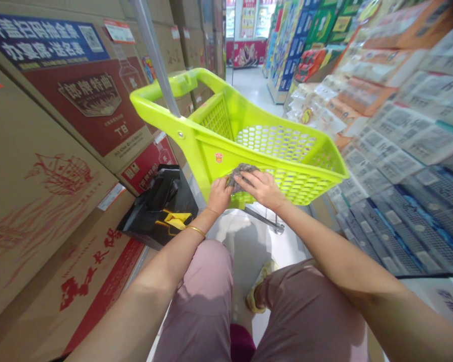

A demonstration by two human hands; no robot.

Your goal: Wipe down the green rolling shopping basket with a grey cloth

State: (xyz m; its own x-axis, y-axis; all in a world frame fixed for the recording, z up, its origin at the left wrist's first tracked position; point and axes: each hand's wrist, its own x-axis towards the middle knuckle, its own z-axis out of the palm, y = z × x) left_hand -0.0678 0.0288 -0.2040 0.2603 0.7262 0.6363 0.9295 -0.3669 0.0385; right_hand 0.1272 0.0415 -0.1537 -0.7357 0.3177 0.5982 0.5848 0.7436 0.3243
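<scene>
A crumpled grey cloth [244,169] is pressed against the near side wall of a lime-green shopping cart basket [202,146]. My left hand [219,195] pinches the cloth's left edge, its fingers curled. From the right, my right hand [262,188] lies over the cloth with bent fingers, holding it to the plastic. Just above and left of the hands, a small orange sticker [219,158] shows on the cart wall. The cloth hides the part of the wall behind it.
Stacked cardboard cartons [53,146] line the left side. A black bag [158,201] stands by them near my left forearm. A metal pole [156,55] rises by the cart handle. Shelves of packaged goods [400,151] run along the right, and an aisle [245,88] stretches ahead.
</scene>
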